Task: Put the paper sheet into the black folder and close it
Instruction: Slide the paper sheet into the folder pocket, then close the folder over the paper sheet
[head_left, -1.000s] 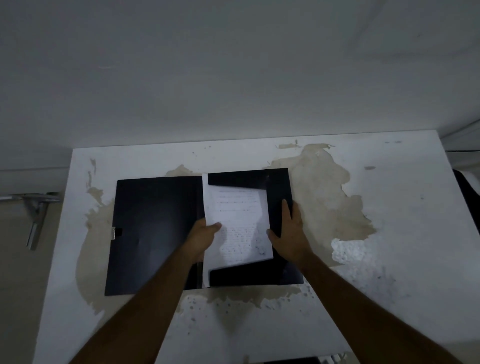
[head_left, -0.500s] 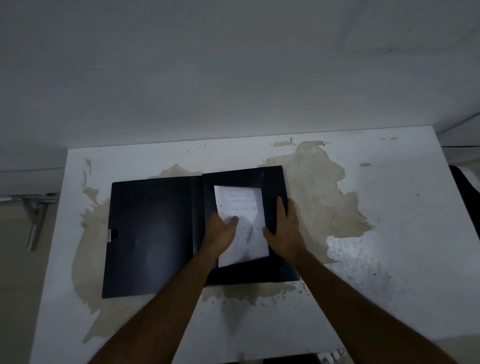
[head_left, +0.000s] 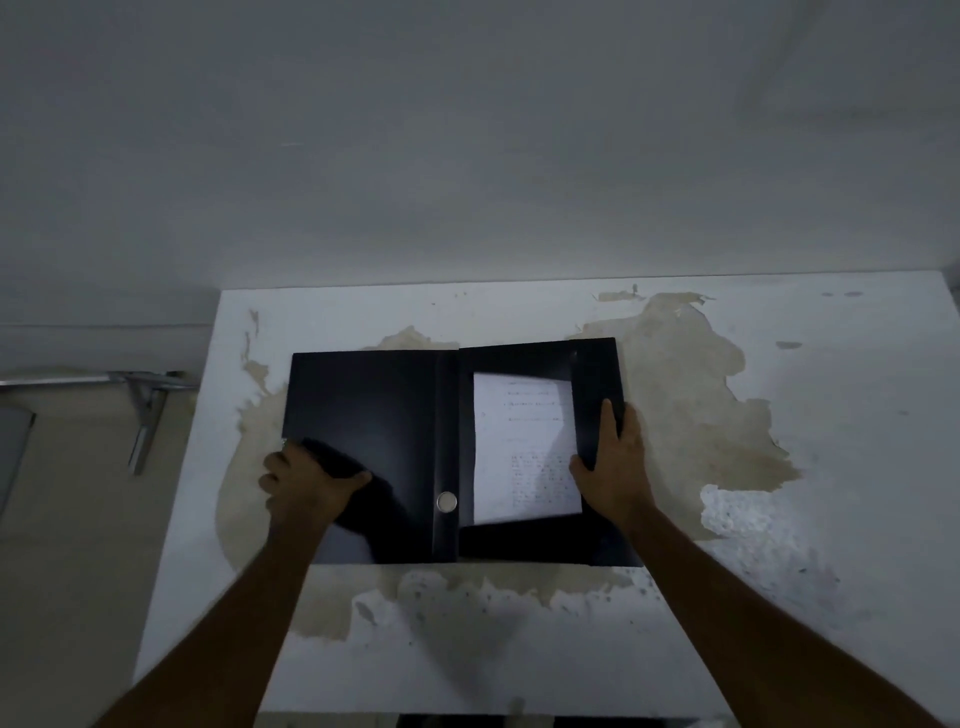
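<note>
Left hand (head_left: 306, 480) now grips folder (head_left: 395, 415) cover; right hand (head_left: 613, 457) presses flap; paper (head_left: 524, 447) lengthwise away.

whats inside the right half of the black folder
A paper sheet with printed lines lies inside the open black folder; its top, bottom and right edges are covered by the black flaps. The right hand rests on the side flap.

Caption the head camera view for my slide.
Paper sheet tucked in open black folder; left hand grips its cover.
</note>
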